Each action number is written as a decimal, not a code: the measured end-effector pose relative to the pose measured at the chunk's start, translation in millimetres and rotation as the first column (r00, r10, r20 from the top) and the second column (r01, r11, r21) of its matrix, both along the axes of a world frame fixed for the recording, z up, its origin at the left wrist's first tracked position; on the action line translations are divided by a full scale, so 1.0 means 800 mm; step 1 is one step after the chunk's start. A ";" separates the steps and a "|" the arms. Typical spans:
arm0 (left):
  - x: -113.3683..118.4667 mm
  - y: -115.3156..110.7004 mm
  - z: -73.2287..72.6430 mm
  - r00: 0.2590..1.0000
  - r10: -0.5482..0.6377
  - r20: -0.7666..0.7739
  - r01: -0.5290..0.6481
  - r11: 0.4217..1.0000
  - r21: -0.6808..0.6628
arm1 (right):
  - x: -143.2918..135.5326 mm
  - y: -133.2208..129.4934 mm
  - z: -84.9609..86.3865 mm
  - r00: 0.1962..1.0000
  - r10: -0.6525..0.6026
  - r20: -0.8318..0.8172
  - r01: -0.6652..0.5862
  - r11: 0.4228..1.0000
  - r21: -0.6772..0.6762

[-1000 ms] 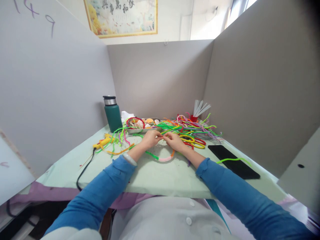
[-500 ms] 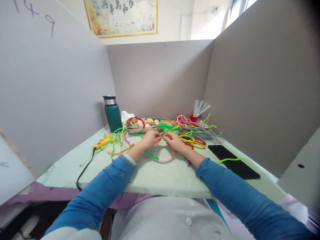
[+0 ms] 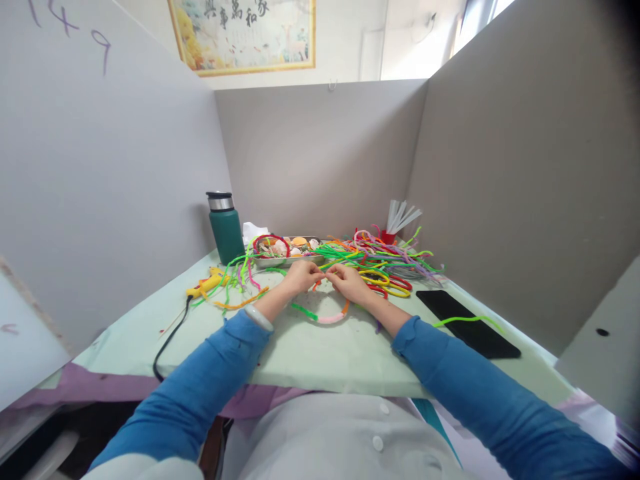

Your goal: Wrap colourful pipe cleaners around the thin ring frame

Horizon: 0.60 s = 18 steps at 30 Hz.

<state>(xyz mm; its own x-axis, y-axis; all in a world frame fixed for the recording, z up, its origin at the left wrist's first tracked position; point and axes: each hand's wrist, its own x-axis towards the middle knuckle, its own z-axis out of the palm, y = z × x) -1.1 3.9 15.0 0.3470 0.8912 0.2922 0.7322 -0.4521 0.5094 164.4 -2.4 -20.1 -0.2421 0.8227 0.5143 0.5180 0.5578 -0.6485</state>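
Observation:
My left hand (image 3: 304, 277) and my right hand (image 3: 346, 281) meet fingertip to fingertip over the middle of the table. Both are closed in a pinch on a pipe cleaner ring, whose near curve of green, pale pink and orange pieces (image 3: 331, 319) hangs below them. A small orange-red end (image 3: 317, 285) shows under the fingertips; the exact spot they grip is mostly covered by the fingers. Just behind my left hand is a metal tray (image 3: 287, 262) of shells with a dark red ring on it. Loose pipe cleaners (image 3: 370, 252) are heaped behind my right hand.
A green bottle (image 3: 227, 233) stands at the back left. In front of it lies a yellow glue gun (image 3: 206, 285) with a black cord, among loose pipe cleaners. White sticks (image 3: 399, 219) stand in a red cup. At right is a black phone-like slab (image 3: 467, 327). Grey partitions (image 3: 320, 153) surround the table.

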 end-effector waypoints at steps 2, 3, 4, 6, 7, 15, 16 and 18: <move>0.001 -0.001 0.001 1.000 0.012 0.005 -0.012 1.000 0.004 | 0.000 0.000 0.000 1.000 -0.002 -0.001 0.002 1.000 0.001; 0.001 -0.002 0.002 1.000 0.016 0.007 -0.016 1.000 0.004 | 0.000 0.000 0.000 1.000 -0.003 -0.001 0.003 1.000 0.002; 0.001 -0.003 0.003 1.000 0.021 0.008 -0.021 1.000 0.004 | 0.000 0.000 0.000 1.000 -0.006 0.000 0.006 1.000 0.001; 0.001 -0.004 0.004 0.999 0.031 0.005 -0.031 1.000 0.004 | -0.001 -0.001 0.000 1.000 -0.010 0.002 0.010 1.000 -0.001; 0.001 -0.005 0.005 0.999 0.035 0.002 -0.035 0.999 0.004 | -0.001 -0.001 0.000 1.000 -0.010 0.002 0.010 1.000 -0.002; 0.000 -0.004 0.005 0.999 0.034 -0.033 -0.035 0.999 -0.013 | -0.001 -0.001 0.000 1.000 -0.011 0.001 0.011 1.000 -0.010; 0.000 -0.003 0.003 0.999 0.031 -0.026 -0.031 0.999 -0.027 | -0.001 -0.001 0.000 1.000 -0.012 0.001 0.012 1.000 -0.010; -0.002 -0.002 0.001 1.000 0.009 -0.010 -0.009 0.999 -0.054 | -0.001 -0.002 0.001 1.000 -0.010 -0.001 0.010 1.000 -0.010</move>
